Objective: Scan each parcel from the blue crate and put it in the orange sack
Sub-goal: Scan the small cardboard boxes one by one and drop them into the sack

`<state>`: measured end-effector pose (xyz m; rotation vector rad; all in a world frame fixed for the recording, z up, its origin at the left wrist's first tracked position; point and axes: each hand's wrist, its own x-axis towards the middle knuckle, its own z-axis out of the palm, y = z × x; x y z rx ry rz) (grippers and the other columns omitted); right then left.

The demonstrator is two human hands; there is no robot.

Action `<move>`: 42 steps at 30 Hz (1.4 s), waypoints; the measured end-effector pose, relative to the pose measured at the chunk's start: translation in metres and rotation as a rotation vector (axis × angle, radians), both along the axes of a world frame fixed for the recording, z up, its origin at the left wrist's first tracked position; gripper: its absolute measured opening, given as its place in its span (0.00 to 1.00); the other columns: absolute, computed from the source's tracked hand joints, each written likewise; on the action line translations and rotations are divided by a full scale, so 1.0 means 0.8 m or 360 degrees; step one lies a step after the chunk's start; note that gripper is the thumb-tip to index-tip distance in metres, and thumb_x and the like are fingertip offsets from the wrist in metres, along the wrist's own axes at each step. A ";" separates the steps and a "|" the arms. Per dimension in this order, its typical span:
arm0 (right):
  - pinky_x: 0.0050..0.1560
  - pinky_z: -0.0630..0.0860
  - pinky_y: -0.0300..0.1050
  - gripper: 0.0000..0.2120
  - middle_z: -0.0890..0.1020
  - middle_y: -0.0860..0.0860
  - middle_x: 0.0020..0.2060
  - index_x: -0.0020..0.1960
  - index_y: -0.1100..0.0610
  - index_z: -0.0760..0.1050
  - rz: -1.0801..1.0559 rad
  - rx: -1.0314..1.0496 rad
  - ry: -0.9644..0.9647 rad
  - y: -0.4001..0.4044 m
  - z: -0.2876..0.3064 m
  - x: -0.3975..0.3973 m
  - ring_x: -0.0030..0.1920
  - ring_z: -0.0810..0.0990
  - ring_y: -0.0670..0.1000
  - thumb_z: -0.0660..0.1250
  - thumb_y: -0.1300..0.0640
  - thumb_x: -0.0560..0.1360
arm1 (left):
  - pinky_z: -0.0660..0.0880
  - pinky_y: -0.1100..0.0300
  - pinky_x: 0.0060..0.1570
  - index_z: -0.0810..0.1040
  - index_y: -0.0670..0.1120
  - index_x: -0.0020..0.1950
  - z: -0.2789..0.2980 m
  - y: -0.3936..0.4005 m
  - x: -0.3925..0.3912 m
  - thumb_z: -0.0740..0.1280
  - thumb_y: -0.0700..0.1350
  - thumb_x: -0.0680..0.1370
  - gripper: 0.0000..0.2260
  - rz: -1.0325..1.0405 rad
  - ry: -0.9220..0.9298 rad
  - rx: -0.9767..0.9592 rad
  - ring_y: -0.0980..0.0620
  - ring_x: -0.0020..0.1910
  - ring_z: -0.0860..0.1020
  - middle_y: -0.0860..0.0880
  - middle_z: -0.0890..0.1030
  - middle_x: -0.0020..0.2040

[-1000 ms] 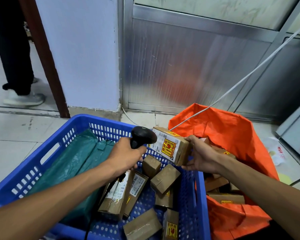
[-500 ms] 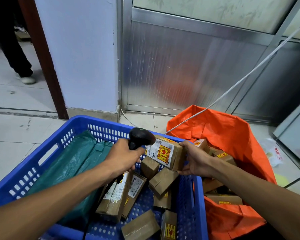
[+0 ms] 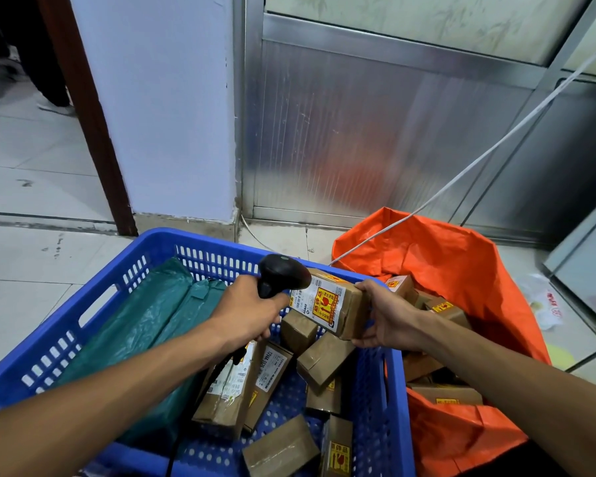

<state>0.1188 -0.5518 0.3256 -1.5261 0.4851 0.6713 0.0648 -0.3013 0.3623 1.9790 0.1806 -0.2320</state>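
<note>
Crate (image 3: 93, 304): blue moulded plastic, rectangular, with slotted walls, a perforated floor and a cut-out handle in the left wall. Taken as the landmark for all that follows.

Sack (image 3: 461, 277): orange woven plastic, crumpled and open-mouthed, set just beside the crate's right wall. Several brown boxes (image 3: 444, 395) are seen inside it.

Bag (image 3: 145, 325): teal plastic film, wrinkled and glossy, laid along the crate's left half.

Cord (image 3: 479, 160): thin and white, stretched from the sack's far edge up toward the upper right.

Loose parcels (image 3: 324, 359): brown cardboard cartons, taped, some with white printed labels and yellow-red stickers, heaped on the crate floor in its right half.

Parcel (image 3: 334, 306): a brown oblong carton with a white label and a yellow-red sticker on its left face, held above the crate's far right corner, clear of the heap.

Right hand (image 3: 389, 321): wrapped round the parcel's right end, fingers over the top edge and thumb beneath.

Left hand (image 3: 252, 311): fingers curled tight round the scanner's grip, above the crate's middle.

Scanner (image 3: 283, 275): black matte plastic, rounded head, pointed at the parcel's label and nearly touching it. A dark cable is seen trailing down from it toward the crate's near wall.
</note>
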 end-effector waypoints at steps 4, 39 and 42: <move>0.46 0.81 0.53 0.21 0.80 0.60 0.60 0.65 0.56 0.76 0.0009 -0.0008 0.0002 0.001 0.001 -0.002 0.55 0.82 0.63 0.59 0.44 0.80 | 0.77 0.58 0.33 0.79 0.41 0.40 0.001 -0.001 -0.002 0.69 0.42 0.79 0.09 -0.0011 -0.0002 0.0001 0.53 0.23 0.76 0.49 0.80 0.29; 0.47 0.81 0.53 0.18 0.80 0.61 0.59 0.62 0.56 0.77 0.0029 0.0048 0.0006 0.001 0.001 -0.004 0.53 0.82 0.62 0.60 0.45 0.80 | 0.71 0.60 0.26 0.77 0.43 0.37 0.010 -0.005 -0.011 0.68 0.41 0.79 0.10 -0.0053 0.0223 -0.0362 0.52 0.24 0.73 0.48 0.77 0.29; 0.47 0.81 0.53 0.20 0.80 0.62 0.59 0.63 0.56 0.76 0.0030 0.0052 0.0016 0.000 0.001 -0.003 0.53 0.82 0.62 0.60 0.44 0.80 | 0.71 0.60 0.27 0.77 0.42 0.39 0.011 -0.004 -0.011 0.68 0.42 0.79 0.09 -0.0022 0.0242 -0.0421 0.52 0.25 0.73 0.46 0.77 0.31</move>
